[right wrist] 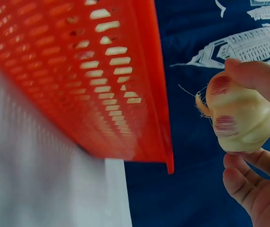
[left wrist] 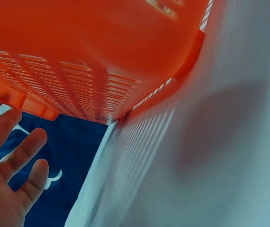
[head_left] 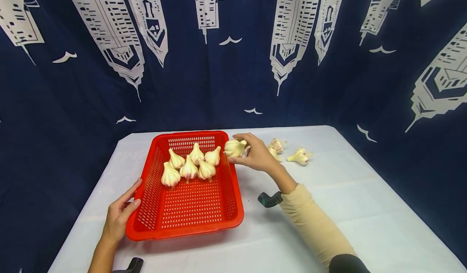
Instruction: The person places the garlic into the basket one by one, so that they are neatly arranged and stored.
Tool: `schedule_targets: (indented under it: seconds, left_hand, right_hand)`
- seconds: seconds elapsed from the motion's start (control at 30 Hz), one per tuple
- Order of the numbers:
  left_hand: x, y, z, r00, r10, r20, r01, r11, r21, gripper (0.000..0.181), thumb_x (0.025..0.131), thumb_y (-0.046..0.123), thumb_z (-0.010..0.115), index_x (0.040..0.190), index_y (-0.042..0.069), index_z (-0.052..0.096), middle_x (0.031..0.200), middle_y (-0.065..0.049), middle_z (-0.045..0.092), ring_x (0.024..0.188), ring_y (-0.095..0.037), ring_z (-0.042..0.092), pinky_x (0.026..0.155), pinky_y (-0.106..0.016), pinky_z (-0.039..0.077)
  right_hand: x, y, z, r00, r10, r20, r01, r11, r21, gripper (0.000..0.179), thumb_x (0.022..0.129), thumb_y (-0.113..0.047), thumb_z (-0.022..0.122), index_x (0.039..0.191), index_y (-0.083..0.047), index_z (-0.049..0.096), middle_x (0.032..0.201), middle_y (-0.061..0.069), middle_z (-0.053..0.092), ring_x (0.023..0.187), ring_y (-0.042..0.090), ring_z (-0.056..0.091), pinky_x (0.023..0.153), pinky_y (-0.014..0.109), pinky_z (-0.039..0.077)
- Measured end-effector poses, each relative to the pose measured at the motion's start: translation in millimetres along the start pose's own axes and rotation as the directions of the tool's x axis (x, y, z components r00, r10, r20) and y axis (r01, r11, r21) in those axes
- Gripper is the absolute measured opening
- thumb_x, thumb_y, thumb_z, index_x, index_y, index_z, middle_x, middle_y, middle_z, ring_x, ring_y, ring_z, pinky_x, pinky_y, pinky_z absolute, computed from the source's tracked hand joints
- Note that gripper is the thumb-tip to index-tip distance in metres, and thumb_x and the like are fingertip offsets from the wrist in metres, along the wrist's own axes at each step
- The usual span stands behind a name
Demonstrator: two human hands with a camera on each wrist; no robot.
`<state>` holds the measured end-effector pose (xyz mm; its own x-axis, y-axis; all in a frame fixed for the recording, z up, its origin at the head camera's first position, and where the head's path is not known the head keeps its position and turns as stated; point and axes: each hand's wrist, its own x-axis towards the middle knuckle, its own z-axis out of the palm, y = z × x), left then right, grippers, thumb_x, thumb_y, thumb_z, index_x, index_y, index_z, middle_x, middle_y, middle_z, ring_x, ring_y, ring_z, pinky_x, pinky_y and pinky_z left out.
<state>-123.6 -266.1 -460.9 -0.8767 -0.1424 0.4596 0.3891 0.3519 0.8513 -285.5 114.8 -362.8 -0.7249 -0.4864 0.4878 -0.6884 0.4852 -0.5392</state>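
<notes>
My right hand (head_left: 255, 153) grips a garlic bulb (head_left: 234, 148) between thumb and fingers, just over the right rim of a red plastic basket (head_left: 189, 208). In the right wrist view, the bulb's root end and purple streaks show, beside and apart from the basket wall (right wrist: 92, 94). Inside the basket, several garlic bulbs (head_left: 188, 168) lie grouped toward the back. At the left rim my left hand (head_left: 118, 216) rests its thumb and index finger against the edge. The left wrist view shows its other fingers (left wrist: 23, 151) spread loosely below the rim, not curled round it.
Right of the basket, a few garlic bulbs (head_left: 300, 156) lie on the white tabletop (head_left: 328, 216). A dark blue cloth (head_left: 219, 78) with white building prints hangs behind the table. The basket's front casts a shadow on the table.
</notes>
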Motion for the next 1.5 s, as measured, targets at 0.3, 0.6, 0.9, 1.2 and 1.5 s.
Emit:
schedule_targets:
  seconds: [0.3, 0.6, 0.9, 1.2, 1.5]
  left_hand:
    - [-0.1, -2.7, 0.9, 0.998, 0.063, 0.004, -0.063, 0.998, -0.02, 0.045, 0.096, -0.003, 0.049, 0.141, -0.002, 0.051, 0.125, 0.02, 0.061, 0.067, -0.013, 0.066, 0.061, -0.021, 0.056]
    - [-0.4, -3.4, 0.1, 0.999, 0.052, -0.003, -0.052, 0.999, -0.008, 0.046, 0.096, -0.002, 0.05, 0.141, -0.001, 0.052, 0.12, 0.021, 0.062, 0.064, -0.014, 0.065, 0.059, -0.022, 0.056]
    - [0.4, -3.1, -0.7, 0.999, 0.054, -0.001, -0.054, 0.999, -0.004, 0.046, 0.095, -0.002, 0.05, 0.141, 0.0, 0.052, 0.122, 0.021, 0.061, 0.065, -0.015, 0.065, 0.059, -0.022, 0.056]
    - [0.6, -3.3, -0.9, 0.999, 0.047, -0.002, -0.047, 0.999, -0.001, 0.046, 0.096, -0.001, 0.05, 0.142, 0.001, 0.052, 0.125, 0.02, 0.061, 0.067, -0.014, 0.065, 0.061, -0.022, 0.056]
    - [0.7, -3.6, -1.3, 0.999, 0.044, -0.009, -0.044, 0.999, 0.018, 0.047, 0.094, 0.0, 0.052, 0.142, 0.002, 0.053, 0.125, 0.021, 0.06, 0.069, -0.013, 0.065, 0.061, -0.022, 0.056]
  right_hand:
    - [15.2, -18, 12, 0.996, -0.085, 0.021, 0.085, 0.996, 0.028, 0.058, 0.071, -0.019, 0.087, 0.121, -0.003, 0.063, 0.112, 0.011, 0.062, 0.082, 0.019, 0.058, 0.062, 0.028, 0.052]
    - [34.3, -35, 24, 0.99, -0.075, 0.118, 0.063, 0.993, 0.102, 0.058, 0.075, -0.017, 0.084, 0.127, -0.003, 0.064, 0.111, 0.011, 0.056, 0.089, 0.023, 0.059, 0.072, 0.029, 0.057]
    - [48.9, -45, 40, 0.976, -0.092, 0.198, 0.068, 0.99, 0.124, 0.041, 0.077, -0.017, 0.082, 0.111, -0.001, 0.065, 0.104, 0.008, 0.062, 0.088, 0.021, 0.067, 0.072, 0.026, 0.056]
    - [64.5, -63, 55, 0.956, -0.102, 0.274, 0.042, 0.975, 0.217, 0.045, 0.077, -0.012, 0.079, 0.118, -0.002, 0.063, 0.105, 0.007, 0.066, 0.089, 0.019, 0.066, 0.077, 0.026, 0.056]
    - [70.7, -77, 80, 0.886, -0.119, 0.449, 0.001, 0.967, 0.255, 0.052, 0.08, -0.008, 0.077, 0.126, 0.003, 0.058, 0.115, 0.013, 0.061, 0.106, 0.028, 0.064, 0.087, 0.028, 0.054]
